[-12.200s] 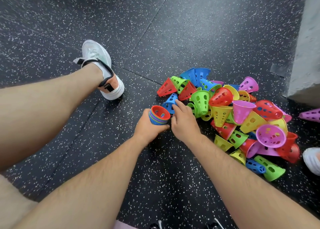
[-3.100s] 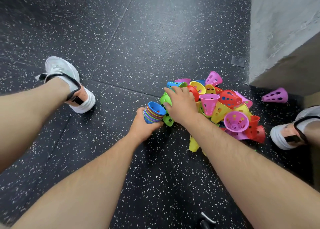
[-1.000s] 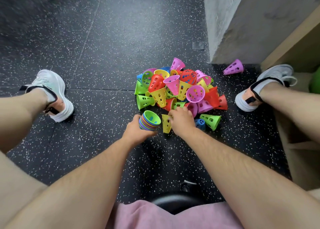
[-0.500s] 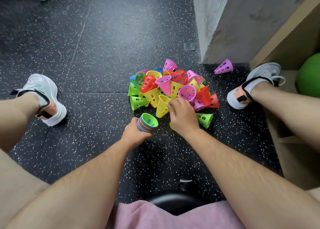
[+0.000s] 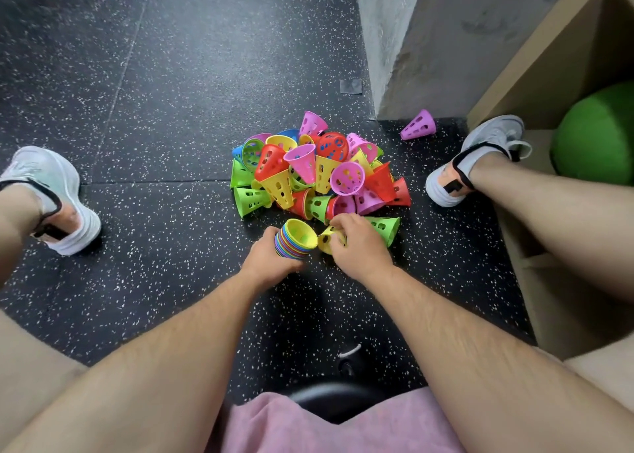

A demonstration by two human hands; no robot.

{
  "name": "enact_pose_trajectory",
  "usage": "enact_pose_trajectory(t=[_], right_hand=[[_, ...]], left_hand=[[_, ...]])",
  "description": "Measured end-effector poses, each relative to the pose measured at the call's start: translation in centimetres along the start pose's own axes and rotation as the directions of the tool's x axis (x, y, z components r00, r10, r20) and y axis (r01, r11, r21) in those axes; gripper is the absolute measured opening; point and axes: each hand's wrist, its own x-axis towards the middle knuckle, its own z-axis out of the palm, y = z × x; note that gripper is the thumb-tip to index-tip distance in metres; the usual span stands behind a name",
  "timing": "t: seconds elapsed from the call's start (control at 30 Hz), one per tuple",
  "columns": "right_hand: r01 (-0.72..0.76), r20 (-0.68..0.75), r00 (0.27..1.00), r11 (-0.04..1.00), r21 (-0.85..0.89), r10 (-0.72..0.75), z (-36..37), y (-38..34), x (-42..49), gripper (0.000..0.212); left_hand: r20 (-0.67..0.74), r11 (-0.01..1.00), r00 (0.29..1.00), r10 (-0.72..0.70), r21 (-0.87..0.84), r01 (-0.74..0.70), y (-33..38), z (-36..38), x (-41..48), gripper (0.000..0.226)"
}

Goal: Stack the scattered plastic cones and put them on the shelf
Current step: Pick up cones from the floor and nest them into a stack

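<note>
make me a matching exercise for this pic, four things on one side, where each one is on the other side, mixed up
1 cone stack
2 yellow cone beside the stack
3 lone purple cone
4 green ball

A inside the wooden shelf
B in the left hand
C on the floor beside the concrete pillar
D in the grip of the right hand

Pairs: 1-B, 2-D, 3-C, 4-A

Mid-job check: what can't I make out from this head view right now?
Head view only:
Stack: cone count unreadable; rims too fine, left hand covers its lower part.
Yellow cone: mostly hidden under right hand.
Pile: lower cones buried by upper ones.
Shelf: cut off by right edge.
</note>
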Motion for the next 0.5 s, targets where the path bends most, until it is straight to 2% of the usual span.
enact_pose_trajectory(t=[0.1, 0.2, 0.37, 0.5], right_hand=[[-0.026, -0.059, 0.998, 0.986, -0.163, 0.017, -0.5, 2.0, -0.6, 0.029], [-0.055, -0.059, 0.997, 0.965, -0.255, 0.042, -0.7, 3.0, -0.8, 0.037], [0.062, -0.004, 0.998, 0.926, -0.373, -0.069, 0.0, 2.7, -0.3, 0.035], [0.055, 0.030, 0.998, 0.890, -0.453, -0.046, 1.1, 2.0, 0.3, 0.030]], left_hand=[[0.036, 1.000, 0.999, 0.017, -0.008, -0.017, 0.2, 0.3, -0.1, 0.068], [0.052, 0.999, 0.998, 0.032, 0.005, -0.033, 0.7, 0.7, -0.4, 0.067], [0.039, 0.998, 0.998, 0.053, 0.019, -0.054, 0.9, 1.5, -0.5, 0.063], [0.031, 0.999, 0.998, 0.045, 0.012, -0.046, 0.4, 1.2, -0.7, 0.064]])
